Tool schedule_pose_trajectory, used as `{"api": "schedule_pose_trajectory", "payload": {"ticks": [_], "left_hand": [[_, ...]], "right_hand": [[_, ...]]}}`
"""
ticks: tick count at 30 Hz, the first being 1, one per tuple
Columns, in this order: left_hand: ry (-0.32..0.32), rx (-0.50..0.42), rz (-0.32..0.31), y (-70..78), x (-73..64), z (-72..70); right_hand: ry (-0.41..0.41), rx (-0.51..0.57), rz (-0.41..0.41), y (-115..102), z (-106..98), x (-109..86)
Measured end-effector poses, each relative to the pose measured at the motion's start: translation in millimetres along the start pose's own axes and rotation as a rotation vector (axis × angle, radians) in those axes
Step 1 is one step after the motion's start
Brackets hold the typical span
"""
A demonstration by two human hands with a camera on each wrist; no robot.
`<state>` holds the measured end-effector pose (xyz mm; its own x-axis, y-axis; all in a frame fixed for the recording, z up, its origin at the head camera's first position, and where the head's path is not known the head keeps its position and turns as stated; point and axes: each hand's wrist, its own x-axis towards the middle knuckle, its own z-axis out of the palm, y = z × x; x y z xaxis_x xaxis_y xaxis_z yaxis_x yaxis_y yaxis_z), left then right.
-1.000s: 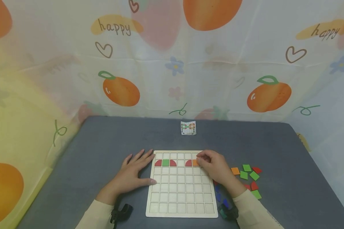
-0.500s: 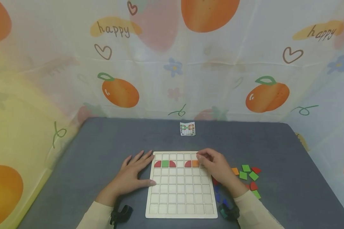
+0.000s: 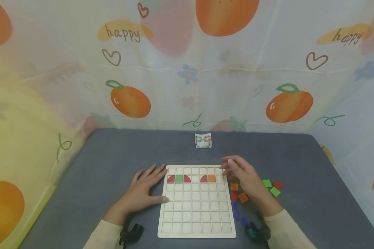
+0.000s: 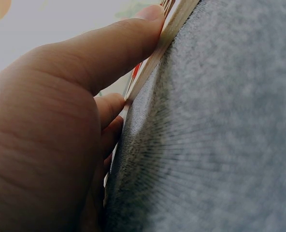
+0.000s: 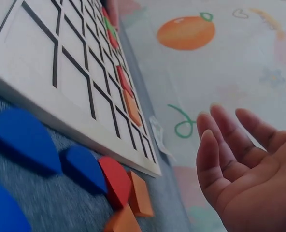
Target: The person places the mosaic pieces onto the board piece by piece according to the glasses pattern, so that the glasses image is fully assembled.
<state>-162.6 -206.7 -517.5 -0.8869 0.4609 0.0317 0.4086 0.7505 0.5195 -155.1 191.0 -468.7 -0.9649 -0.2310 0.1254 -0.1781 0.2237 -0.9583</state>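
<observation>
A pale wooden grid board (image 3: 191,206) lies on the grey table. Its second row holds a red quarter-round tile (image 3: 171,178), a green square tile (image 3: 179,178), another red tile (image 3: 186,179), then past a gap a third red tile (image 3: 204,178) and an orange square tile (image 3: 211,178). My left hand (image 3: 144,189) rests with spread fingers along the board's left edge, thumb on the rim, as the left wrist view also shows. Over the upper right corner hovers my right hand (image 3: 244,176), fingers relaxed and nothing in them; the right wrist view shows its palm (image 5: 259,188) bare.
Right of the board lie loose tiles: orange squares (image 3: 243,197), green squares (image 3: 275,192), red pieces (image 3: 277,185) and blue rounded pieces (image 3: 236,215). A small printed pattern card (image 3: 203,140) lies behind the board. A fruit-print cloth (image 3: 190,90) hangs behind the table.
My right hand has let go of the orange tile in the second row and drawn off to the right, uncovering it and other orange tiles beside the board. The left hand keeps its place.
</observation>
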Motion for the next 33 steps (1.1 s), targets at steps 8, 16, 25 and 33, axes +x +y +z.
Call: {"api": "schedule_pose_trajectory", "payload": {"ticks": [8, 16, 25, 33], "left_hand": [[0.002, -0.008, 0.005, 0.8, -1.0, -0.1], [0.003, -0.024, 0.014, 1.0, -1.6, -1.8], [0.003, -0.014, 0.007, 1.2, -0.9, -1.7], [0.001, -0.015, 0.009, 2.4, -0.9, -2.3]], "right_hand": [[-0.041, 0.032, -0.061, -0.5, -24.2, -14.1], [-0.037, 0.050, -0.120, 2.2, -47.2, -27.2], [0.011, 0.045, -0.118, 8.9, -67.7, -38.5], [0.053, -0.031, -0.105, 18.8, -84.9, -50.6]]}}
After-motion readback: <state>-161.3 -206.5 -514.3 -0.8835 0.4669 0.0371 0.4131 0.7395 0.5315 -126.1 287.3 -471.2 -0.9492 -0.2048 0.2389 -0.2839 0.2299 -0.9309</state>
